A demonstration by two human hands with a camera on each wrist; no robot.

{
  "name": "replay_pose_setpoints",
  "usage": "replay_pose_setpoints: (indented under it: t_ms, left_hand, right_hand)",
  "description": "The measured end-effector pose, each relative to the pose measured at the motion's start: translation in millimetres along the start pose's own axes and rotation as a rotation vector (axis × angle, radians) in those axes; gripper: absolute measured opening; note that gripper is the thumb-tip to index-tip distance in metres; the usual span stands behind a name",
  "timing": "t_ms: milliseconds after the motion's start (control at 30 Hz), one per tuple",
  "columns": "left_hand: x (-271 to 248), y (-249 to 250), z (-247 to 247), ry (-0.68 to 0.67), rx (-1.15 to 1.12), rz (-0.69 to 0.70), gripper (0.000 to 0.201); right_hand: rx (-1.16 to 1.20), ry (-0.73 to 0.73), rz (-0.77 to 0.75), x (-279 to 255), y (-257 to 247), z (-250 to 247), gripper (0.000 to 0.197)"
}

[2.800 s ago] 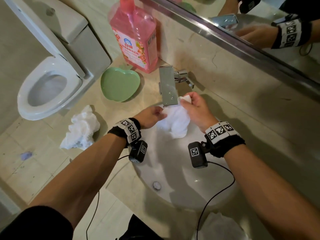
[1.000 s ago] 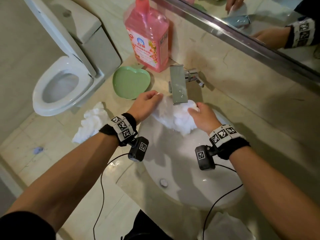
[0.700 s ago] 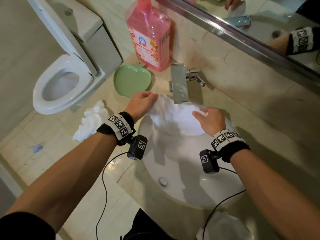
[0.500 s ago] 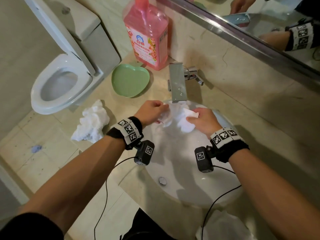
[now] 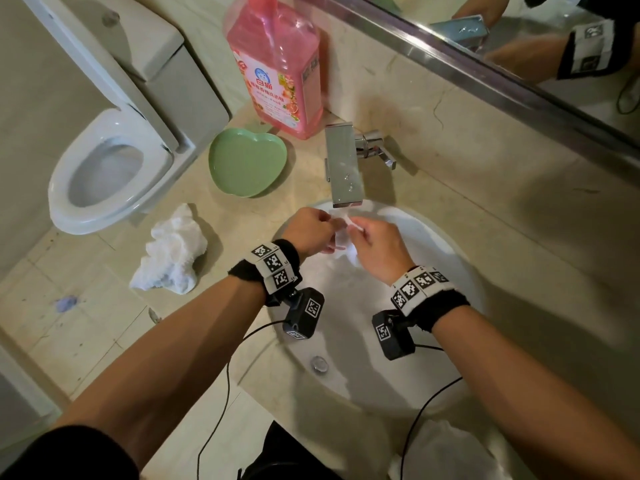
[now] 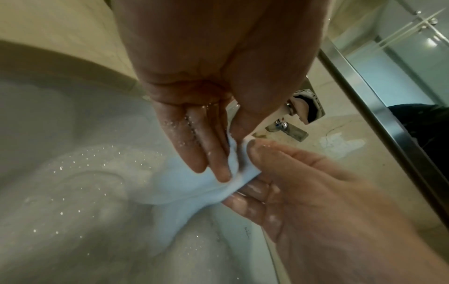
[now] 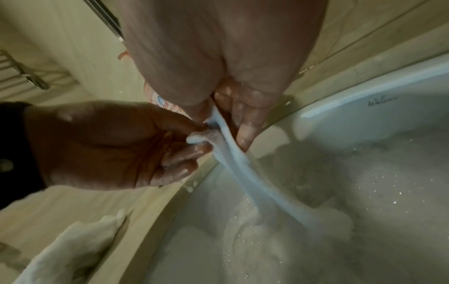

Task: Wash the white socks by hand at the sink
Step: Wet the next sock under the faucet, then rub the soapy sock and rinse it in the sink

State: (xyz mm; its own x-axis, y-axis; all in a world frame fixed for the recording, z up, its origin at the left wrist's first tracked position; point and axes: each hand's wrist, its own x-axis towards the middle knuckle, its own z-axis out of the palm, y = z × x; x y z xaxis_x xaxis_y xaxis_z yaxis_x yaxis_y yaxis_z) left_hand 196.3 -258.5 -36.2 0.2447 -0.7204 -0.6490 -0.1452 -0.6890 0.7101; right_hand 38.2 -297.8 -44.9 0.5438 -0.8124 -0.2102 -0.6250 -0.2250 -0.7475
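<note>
Over the white sink point(image 5: 450, 247), just below the faucet point(image 5: 343, 168), my two hands meet on one wet white sock point(image 5: 341, 239). My left hand point(image 5: 322, 233) pinches its top edge between thumb and fingers point(image 6: 216, 157). My right hand point(image 5: 360, 233) pinches the same edge right beside it. In the right wrist view the sock point(image 7: 245, 182) hangs as a stretched strip from my right hand point(image 7: 218, 130) down into foamy water point(image 7: 279, 240). A second white sock point(image 5: 169, 251) lies crumpled on the counter to the left of the sink.
A pink detergent bottle point(image 5: 277, 64) and a green heart-shaped dish point(image 5: 247, 162) stand behind the sink at the left. A toilet point(image 5: 104, 168) is beyond the counter's left edge. White cloth point(image 5: 446, 452) lies at the near right rim. A mirror point(image 5: 519, 46) runs along the back wall.
The hands first spread the sock wide under the faucet, then drew together. Now they almost touch, and the sock is bunched between them and mostly hidden.
</note>
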Motion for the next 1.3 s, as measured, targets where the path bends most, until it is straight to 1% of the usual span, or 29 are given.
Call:
replay_pose_setpoints:
  t_ms: [67,133,200,267,367,400,467,533,567,633,667,700,733,800,833,967,1000,1033,1133,1167,1233,1300]
  left_hand:
    - [0,1,0,-0.011,-0.039,-0.039,0.023]
    - [-1,3,-2,-0.017,-0.06,-0.082,0.016]
    - [-5,8,-3,-0.05,-0.071,-0.121,0.012]
    - [-7,12,-3,-0.059,-0.044,-0.13,0.016]
    - [-8,13,-2,-0.032,-0.021,-0.083,0.011]
    - [-8,13,-2,-0.019,-0.019,-0.075,0.013]
    - [-7,9,-6,0.0,0.033,-0.056,0.021]
    - [-8,5,-13,0.04,0.106,0.013,0.025]
    - [-9,2,-17,0.043,0.138,0.088,0.025]
    - [-13,-3,-22,-0.024,0.229,0.255,0.037]
    - [-16,-4,-24,-0.062,0.285,0.306,0.04]
    - [-19,-4,-26,-0.07,0.323,0.342,0.038]
    - [-21,-2,-27,-0.052,0.344,0.379,0.032]
    - [-23,3,-32,0.012,0.39,0.45,0.018]
    - [-24,6,-36,0.023,0.428,0.461,0.015]
    - [-33,18,-47,-0.04,0.689,0.472,0.012]
    - [-35,20,-49,-0.034,0.69,0.484,0.012]
    - [-38,23,-53,-0.017,0.643,0.492,0.012]
    - [-45,30,-66,0.006,0.374,0.512,0.023]
    - [-46,31,-69,-0.001,0.333,0.525,0.025]
    - [-49,33,-72,-0.026,0.335,0.553,0.024]
    - [-48,34,-72,-0.002,0.462,0.594,0.022]
  right_hand:
    - [0.048,-0.006,0.016,0,-2,4,0.039]
    - [0.1,-0.082,0.024,-2,-4,6,0.045]
    - [0.06,-0.149,-0.012,-6,-5,8,0.051]
    - [-0.068,-0.116,-0.052,-8,-5,9,0.052]
    - [-0.191,0.005,-0.099,-6,-7,8,0.041]
    - [-0.187,0.029,-0.103,-6,-7,6,0.04]
    - [-0.085,0.048,-0.076,-7,-6,-1,0.04]
    - [0.034,0.068,-0.051,-8,-5,-9,0.037]
    - [0.072,0.087,-0.051,-9,-5,-13,0.036]
    - [0.135,0.117,-0.066,-9,-8,-21,0.035]
    - [0.166,0.121,-0.076,-9,-11,-25,0.035]
    - [0.193,0.118,-0.084,-9,-15,-28,0.037]
    - [0.215,0.111,-0.087,-8,-19,-32,0.038]
    - [0.253,0.114,-0.084,-7,-26,-37,0.039]
    - [0.27,0.127,-0.081,-7,-28,-39,0.037]
    - [0.309,0.148,-0.103,-5,-38,-47,0.031]
    - [0.322,0.147,-0.106,-5,-40,-49,0.029]
    - [0.34,0.152,-0.105,-4,-41,-51,0.028]
    - [0.381,0.181,-0.088,-1,-45,-56,0.023]
    - [0.39,0.183,-0.088,0,-46,-58,0.023]
    - [0.407,0.181,-0.093,2,-49,-60,0.024]
    - [0.42,0.177,-0.097,3,-52,-60,0.023]
